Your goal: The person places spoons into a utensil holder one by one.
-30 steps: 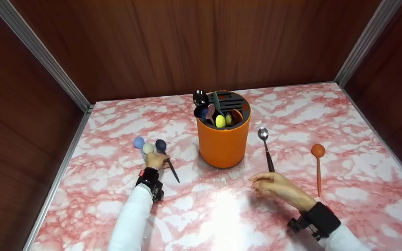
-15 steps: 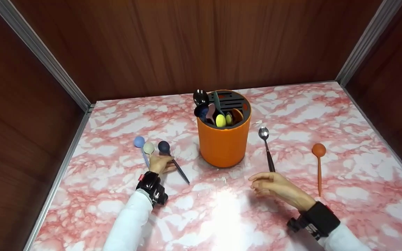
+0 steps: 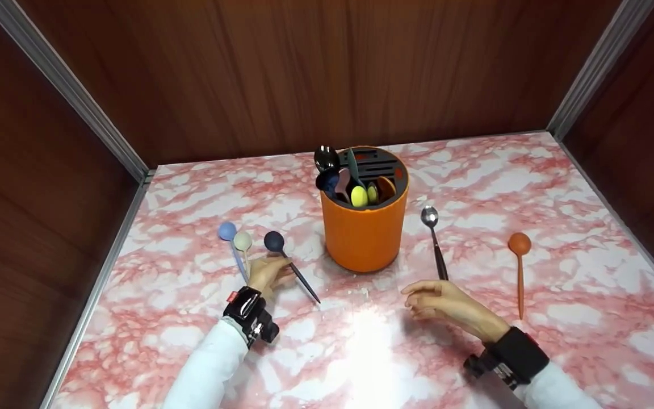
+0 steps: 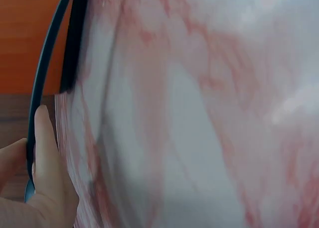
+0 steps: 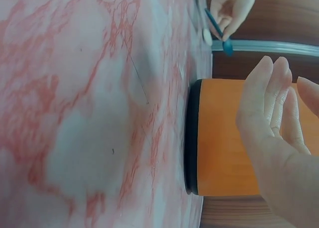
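Observation:
My left hand (image 3: pixel 268 272) pinches a dark blue spoon (image 3: pixel 274 241) by its handle near the bowl. In the left wrist view the thin handle (image 4: pixel 42 63) runs up between thumb and finger, off the marbled surface. Beside that hand lie a light blue spoon (image 3: pixel 227 230) and a pale green spoon (image 3: pixel 242 241), their lower handles partly hidden by it. My right hand (image 3: pixel 446 304) holds nothing, its fingers loosely bent, in front of a metal spoon with a dark handle (image 3: pixel 439 258).
An orange utensil holder (image 3: pixel 364 238) with a slotted dark top stands mid-table, several spoons upright in its near and left side. An orange spoon (image 3: pixel 519 244) lies at the right. Wooden panels (image 3: pixel 327 74) enclose the back and sides.
My left hand has shifted slightly to the right with the dark blue spoon, moving it away from the pale green one. The right hand stays almost where it was.

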{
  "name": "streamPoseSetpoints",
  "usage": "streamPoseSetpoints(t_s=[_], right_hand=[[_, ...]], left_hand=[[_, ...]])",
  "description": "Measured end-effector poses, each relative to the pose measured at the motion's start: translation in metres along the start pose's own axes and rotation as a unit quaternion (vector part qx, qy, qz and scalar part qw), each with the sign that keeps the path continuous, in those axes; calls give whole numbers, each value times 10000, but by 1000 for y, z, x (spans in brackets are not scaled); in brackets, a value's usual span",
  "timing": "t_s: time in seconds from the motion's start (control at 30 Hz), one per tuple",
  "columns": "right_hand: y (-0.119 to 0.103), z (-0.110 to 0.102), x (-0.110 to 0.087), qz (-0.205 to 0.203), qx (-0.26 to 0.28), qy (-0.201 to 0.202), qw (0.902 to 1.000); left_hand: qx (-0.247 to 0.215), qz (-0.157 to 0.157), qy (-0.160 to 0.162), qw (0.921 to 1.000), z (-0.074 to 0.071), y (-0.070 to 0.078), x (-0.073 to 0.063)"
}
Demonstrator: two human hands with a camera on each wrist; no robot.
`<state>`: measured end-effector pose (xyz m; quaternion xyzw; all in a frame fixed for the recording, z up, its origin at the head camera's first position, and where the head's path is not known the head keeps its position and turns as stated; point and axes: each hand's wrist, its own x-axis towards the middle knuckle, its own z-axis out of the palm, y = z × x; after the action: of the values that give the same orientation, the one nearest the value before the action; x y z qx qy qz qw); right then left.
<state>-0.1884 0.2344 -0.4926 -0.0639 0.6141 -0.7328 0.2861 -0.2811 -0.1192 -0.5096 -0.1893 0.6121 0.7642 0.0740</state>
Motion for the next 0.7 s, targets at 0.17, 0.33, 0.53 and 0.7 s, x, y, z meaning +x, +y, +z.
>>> streamPoseSetpoints(t_s=[0.17,0.33,0.53,0.7], right_hand=[[1,1,1,-127,52,-103,9999],[1,2,2,-201,114,-159,9996],[0,5,2,-128,115,-89,9998],[0,6,3,-112,69,-101,9999]], left_hand=[[17,5,-136,9999,6,-2,-8],[140,61,-341,9993,14,-4,-20],[46,28,-557,9984,22,-7,-31],[4,55,-727,9973,27,-10,-41]])
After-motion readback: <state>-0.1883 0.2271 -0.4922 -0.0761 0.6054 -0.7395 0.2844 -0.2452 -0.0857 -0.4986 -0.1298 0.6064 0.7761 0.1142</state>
